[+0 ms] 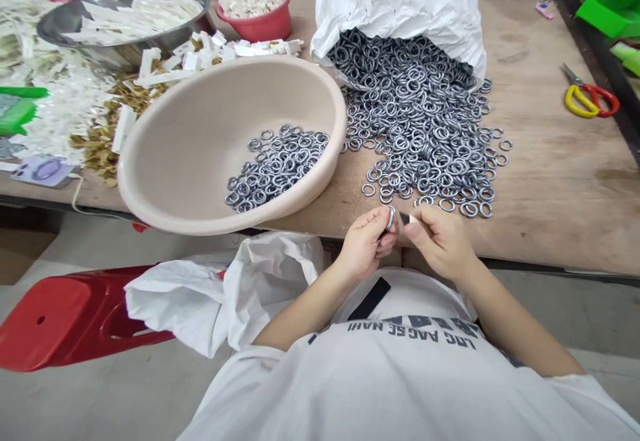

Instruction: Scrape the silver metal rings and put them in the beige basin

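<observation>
My left hand (pixel 364 242) is closed on a shiny grey metal ring (pixel 391 218), held up between thumb and fingertips at the table's front edge. Close beside it, my right hand (pixel 445 240) pinches a small dark flat piece (pixel 405 218) with a white part by the thumb; its kind is not clear. Just beyond my hands a big pile of loose rings (pixel 425 128) spills from a white sack (pixel 400 1) lying on its side. To the left stands a wide beige basin (pixel 170 141) with more rings (pixel 280 168) gathered at its right side.
Scissors (pixel 590 98) with red and yellow handles lie at the right. Left of the basin are white and brown pieces, a steel bowl (pixel 135 48), a red bowl (pixel 270 22) and a phone (pixel 44 170). A red stool (pixel 55 314) and white bag (pixel 270 281) are below.
</observation>
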The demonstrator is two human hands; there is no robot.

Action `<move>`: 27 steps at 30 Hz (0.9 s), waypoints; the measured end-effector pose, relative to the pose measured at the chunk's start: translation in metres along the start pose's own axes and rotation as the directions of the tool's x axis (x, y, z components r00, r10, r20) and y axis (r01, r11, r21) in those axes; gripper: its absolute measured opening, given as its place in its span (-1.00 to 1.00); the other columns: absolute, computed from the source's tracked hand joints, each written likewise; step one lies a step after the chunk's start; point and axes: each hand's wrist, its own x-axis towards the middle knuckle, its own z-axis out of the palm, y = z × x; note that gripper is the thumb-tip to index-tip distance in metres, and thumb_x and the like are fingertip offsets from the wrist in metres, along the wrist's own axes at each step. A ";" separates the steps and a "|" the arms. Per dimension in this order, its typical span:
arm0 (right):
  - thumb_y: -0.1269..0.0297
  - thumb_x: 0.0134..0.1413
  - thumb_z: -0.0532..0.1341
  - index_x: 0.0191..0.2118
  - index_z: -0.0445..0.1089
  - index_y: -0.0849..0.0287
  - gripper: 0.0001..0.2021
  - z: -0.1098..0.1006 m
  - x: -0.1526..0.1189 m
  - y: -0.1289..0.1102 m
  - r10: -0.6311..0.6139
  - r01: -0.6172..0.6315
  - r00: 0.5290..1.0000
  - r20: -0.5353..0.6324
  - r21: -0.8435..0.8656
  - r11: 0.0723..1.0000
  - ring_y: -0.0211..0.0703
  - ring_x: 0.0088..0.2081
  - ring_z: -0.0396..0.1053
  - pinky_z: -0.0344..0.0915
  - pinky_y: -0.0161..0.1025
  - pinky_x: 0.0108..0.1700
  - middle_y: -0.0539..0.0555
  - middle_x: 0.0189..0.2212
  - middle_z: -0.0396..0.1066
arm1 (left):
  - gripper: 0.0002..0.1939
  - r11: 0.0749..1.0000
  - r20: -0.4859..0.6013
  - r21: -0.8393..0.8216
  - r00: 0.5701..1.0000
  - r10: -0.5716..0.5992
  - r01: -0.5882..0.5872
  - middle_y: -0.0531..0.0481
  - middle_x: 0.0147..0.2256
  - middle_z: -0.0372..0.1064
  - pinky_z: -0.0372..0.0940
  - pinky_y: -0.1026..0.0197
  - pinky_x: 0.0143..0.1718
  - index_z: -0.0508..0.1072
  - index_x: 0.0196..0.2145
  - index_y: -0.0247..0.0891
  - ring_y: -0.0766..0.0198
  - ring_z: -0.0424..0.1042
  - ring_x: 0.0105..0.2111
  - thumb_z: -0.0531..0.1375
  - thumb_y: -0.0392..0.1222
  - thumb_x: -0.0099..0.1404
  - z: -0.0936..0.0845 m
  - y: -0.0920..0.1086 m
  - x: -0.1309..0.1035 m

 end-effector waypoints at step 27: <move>0.00 0.23 0.22 -0.11 0.46 0.04 -0.73 0.025 0.021 0.021 0.046 0.013 0.993 0.107 -0.490 0.872 -0.08 -0.31 0.39 -0.01 -0.21 -0.40 0.08 -0.22 0.48 | -0.70 0.984 -0.209 0.065 0.962 0.177 -0.167 0.11 -0.51 0.28 -0.12 0.43 -0.67 0.48 -0.18 -0.28 0.56 -0.01 -0.67 0.31 -0.04 0.22 -0.030 0.029 -0.008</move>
